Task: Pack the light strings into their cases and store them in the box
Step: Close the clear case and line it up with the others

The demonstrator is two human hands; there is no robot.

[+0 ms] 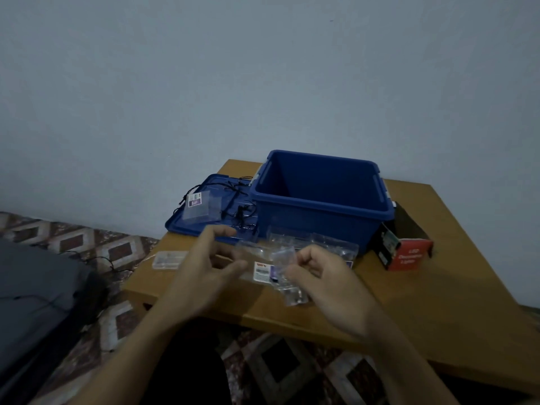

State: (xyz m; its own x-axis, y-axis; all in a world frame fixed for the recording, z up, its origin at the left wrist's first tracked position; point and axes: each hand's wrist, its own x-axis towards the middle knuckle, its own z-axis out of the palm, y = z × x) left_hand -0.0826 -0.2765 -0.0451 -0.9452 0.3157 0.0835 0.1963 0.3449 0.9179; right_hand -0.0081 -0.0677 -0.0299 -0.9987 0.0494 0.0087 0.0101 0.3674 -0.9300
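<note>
Head view: left of the blue box (306,217), a light string (238,213) lies loose on the lid (181,223). In front of the box, the left hand (204,273) hovers half-open, holding nothing; the right hand (327,279) pinches a clear case (285,257). Nothing seems stored yet.

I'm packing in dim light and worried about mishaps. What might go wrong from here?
The black light string sprawls loosely over the flat blue plastic lid around a clear plastic case; pulling it may snag and drag that case off. The small clear rectangular case lies near the wooden table's left edge, where the left hand could knock it down. The transparent case in the right hand might slip in this dimness.
</note>
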